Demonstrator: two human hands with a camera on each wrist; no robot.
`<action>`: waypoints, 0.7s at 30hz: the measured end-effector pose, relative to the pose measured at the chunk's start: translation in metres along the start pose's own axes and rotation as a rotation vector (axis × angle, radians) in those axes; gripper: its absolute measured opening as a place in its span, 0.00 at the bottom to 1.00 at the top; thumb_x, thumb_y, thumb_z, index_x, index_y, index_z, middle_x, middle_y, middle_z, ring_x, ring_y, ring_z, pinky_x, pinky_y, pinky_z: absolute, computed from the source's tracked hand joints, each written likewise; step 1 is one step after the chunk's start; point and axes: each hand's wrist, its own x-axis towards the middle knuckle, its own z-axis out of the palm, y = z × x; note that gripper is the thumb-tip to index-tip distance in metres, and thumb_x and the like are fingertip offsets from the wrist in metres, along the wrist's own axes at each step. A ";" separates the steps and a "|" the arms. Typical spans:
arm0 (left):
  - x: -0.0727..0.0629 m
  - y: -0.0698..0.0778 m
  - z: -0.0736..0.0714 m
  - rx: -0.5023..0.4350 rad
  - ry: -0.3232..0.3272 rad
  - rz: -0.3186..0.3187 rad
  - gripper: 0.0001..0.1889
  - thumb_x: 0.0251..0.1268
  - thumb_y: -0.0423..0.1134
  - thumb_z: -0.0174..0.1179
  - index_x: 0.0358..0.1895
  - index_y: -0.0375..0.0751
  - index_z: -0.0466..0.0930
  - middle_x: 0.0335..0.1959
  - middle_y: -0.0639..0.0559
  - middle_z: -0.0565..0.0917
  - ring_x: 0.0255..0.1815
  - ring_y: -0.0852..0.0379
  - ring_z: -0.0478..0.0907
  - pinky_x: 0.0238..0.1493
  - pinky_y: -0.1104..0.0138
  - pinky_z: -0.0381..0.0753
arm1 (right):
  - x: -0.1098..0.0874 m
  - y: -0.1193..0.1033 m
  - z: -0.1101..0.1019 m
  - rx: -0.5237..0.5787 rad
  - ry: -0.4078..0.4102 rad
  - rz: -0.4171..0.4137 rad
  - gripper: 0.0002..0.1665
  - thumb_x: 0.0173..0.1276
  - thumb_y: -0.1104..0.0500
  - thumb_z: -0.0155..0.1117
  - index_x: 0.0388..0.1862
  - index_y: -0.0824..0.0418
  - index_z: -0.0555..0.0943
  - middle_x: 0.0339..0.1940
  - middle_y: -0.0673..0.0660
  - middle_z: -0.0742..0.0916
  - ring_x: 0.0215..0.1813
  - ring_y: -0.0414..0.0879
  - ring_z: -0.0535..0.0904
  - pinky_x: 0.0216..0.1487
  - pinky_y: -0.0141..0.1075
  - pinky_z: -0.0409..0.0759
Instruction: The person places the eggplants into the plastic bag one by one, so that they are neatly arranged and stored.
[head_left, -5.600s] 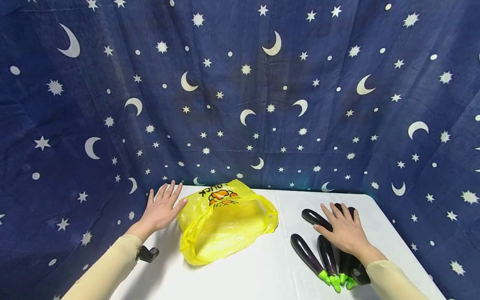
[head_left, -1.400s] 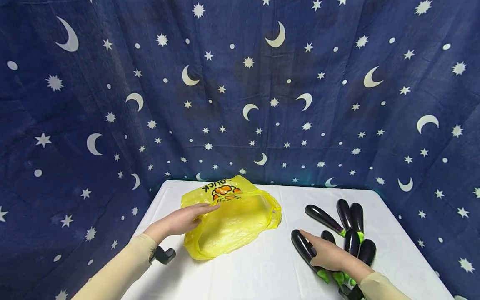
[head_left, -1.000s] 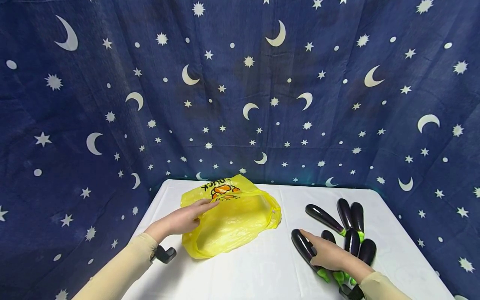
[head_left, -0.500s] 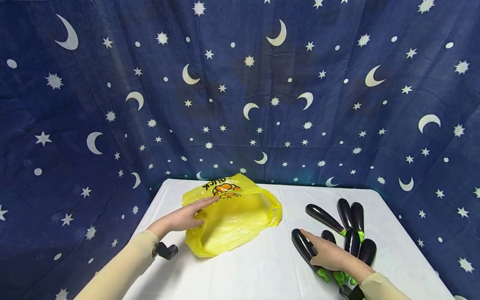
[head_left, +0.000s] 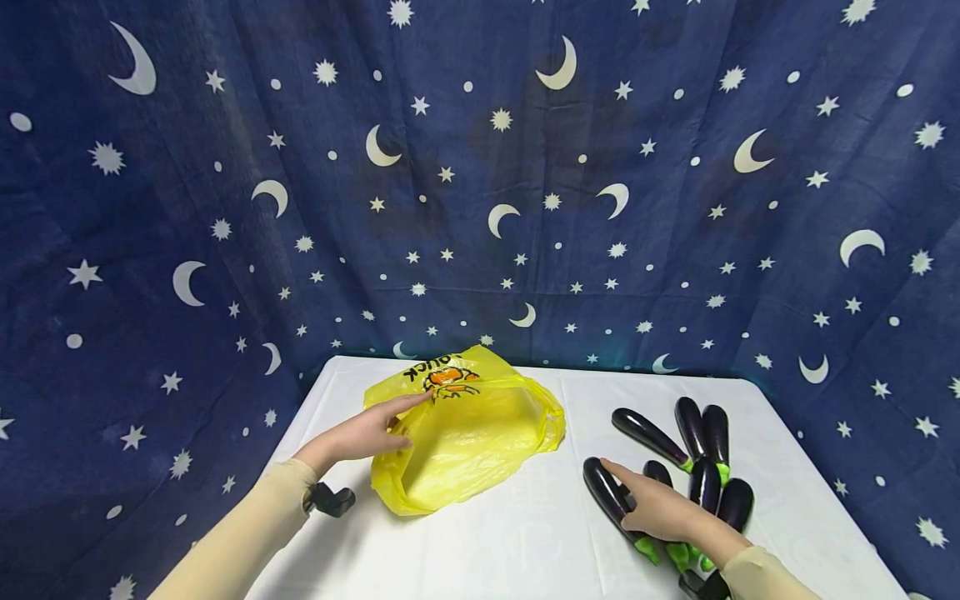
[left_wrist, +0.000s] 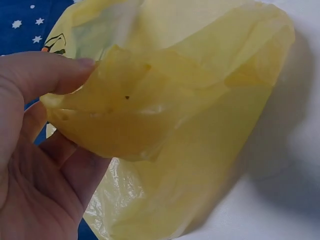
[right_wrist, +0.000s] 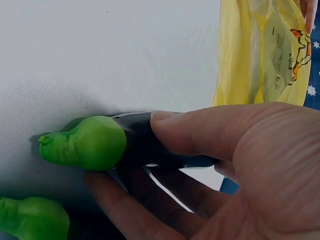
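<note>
A yellow plastic bag (head_left: pixel 472 442) with black lettering and an orange print lies on the left half, its mouth spread toward me. My left hand (head_left: pixel 366 435) is at the bag's left edge; the left wrist view shows thumb and fingers on either side of the thin film (left_wrist: pixel 135 115). On the right, my right hand (head_left: pixel 660 508) grips a glossy dark eggplant (head_left: pixel 602 486). Seen from the right wrist, the thumb lies along the eggplant's upper side near its green cap (right_wrist: pixel 100 145), fingers beneath. The eggplant stays low over the white cloth.
Several more eggplants lie around my right hand: one slanted behind it (head_left: pixel 648 437), a pair at the back (head_left: pixel 715 433), others crowded by the wrist (head_left: pixel 737 502). A white cloth (head_left: pixel 510 542) covers the table. Behind hangs a dark blue curtain (head_left: pixel 465 167) with moons and stars.
Both hands lay spread flat at first; the left moved to the bag's edge and the right took hold of an eggplant. Lately the left hand shifted slightly at the edge; the right stayed still.
</note>
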 end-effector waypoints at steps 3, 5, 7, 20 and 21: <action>0.001 0.000 0.002 0.006 0.028 0.012 0.42 0.66 0.33 0.68 0.81 0.52 0.60 0.80 0.47 0.61 0.78 0.43 0.59 0.71 0.45 0.65 | -0.001 -0.001 0.000 -0.004 0.004 -0.001 0.56 0.52 0.70 0.73 0.81 0.55 0.64 0.65 0.67 0.79 0.45 0.52 0.76 0.37 0.45 0.75; 0.003 0.000 0.004 0.020 0.050 0.023 0.42 0.65 0.34 0.69 0.81 0.50 0.61 0.79 0.46 0.63 0.77 0.42 0.60 0.71 0.45 0.65 | -0.001 -0.001 0.000 -0.004 0.007 0.000 0.56 0.52 0.70 0.73 0.81 0.55 0.64 0.64 0.66 0.80 0.44 0.52 0.76 0.36 0.45 0.75; 0.004 0.000 0.005 0.042 0.074 0.031 0.41 0.64 0.33 0.69 0.80 0.48 0.63 0.77 0.44 0.65 0.76 0.41 0.62 0.71 0.45 0.65 | -0.002 -0.001 0.000 -0.001 0.008 0.001 0.56 0.52 0.70 0.73 0.81 0.55 0.64 0.63 0.66 0.81 0.42 0.51 0.76 0.35 0.45 0.75; 0.004 0.009 0.004 0.194 0.117 0.007 0.35 0.63 0.26 0.60 0.76 0.45 0.69 0.72 0.47 0.73 0.58 0.50 0.73 0.56 0.53 0.73 | -0.003 -0.001 0.000 0.017 0.010 0.000 0.56 0.52 0.70 0.73 0.81 0.55 0.64 0.60 0.64 0.81 0.40 0.50 0.76 0.33 0.44 0.75; 0.004 0.011 0.003 0.216 0.118 0.002 0.35 0.63 0.26 0.60 0.75 0.46 0.70 0.71 0.48 0.74 0.55 0.50 0.73 0.53 0.54 0.73 | -0.003 -0.001 0.000 0.015 0.010 0.001 0.56 0.52 0.70 0.73 0.81 0.55 0.64 0.60 0.64 0.82 0.40 0.50 0.76 0.34 0.44 0.75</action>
